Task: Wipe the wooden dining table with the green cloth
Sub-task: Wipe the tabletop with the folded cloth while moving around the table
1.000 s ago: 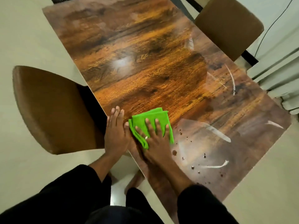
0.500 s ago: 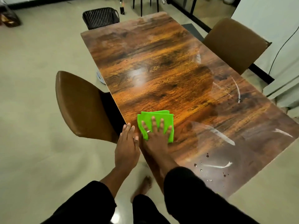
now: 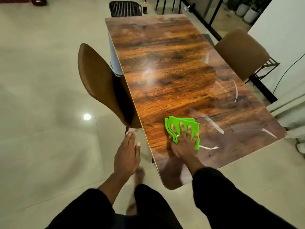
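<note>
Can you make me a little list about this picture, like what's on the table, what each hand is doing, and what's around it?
Table: wooden dining table, shiny, with white streaks near the right edge
Cloth: folded green cloth, lying flat near the table's near end
Right hand: right hand pressed flat on the cloth, fingers spread
Left hand: left hand open, off the table, over the floor, holding nothing
Chairs: one brown chair at the left side, another brown chair at the right side
Far end: dark wicker chair
</note>
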